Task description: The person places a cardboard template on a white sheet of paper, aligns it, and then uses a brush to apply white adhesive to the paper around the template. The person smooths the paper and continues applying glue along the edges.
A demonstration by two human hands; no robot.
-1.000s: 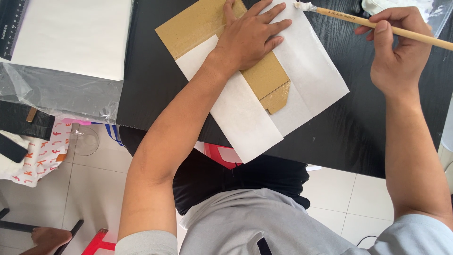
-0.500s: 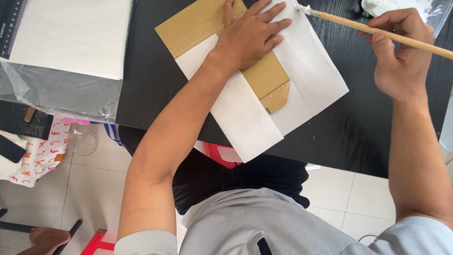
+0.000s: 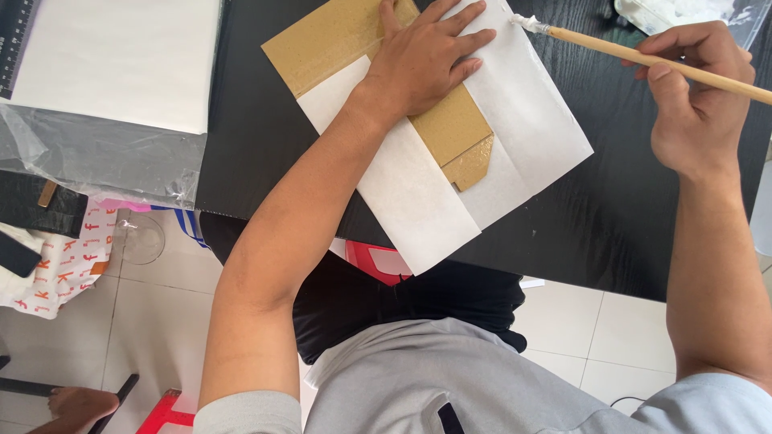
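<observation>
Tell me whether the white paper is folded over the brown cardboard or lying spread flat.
Partly folded. One flap of the white paper lies over the brown cardboard, pinned by the left hand; the other side lies spread flat on the black table.

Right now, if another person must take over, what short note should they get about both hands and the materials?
Left hand: pressed flat on the brown cardboard and the white paper under it, holding them on the black table.
Right hand: grip closed on a wooden brush; its white-coated tip touches the paper's top edge.
Done: paper is partly folded over the cardboard, and one cardboard corner looks shiny.
Left: the right paper flap is still flat, not folded over.
</observation>
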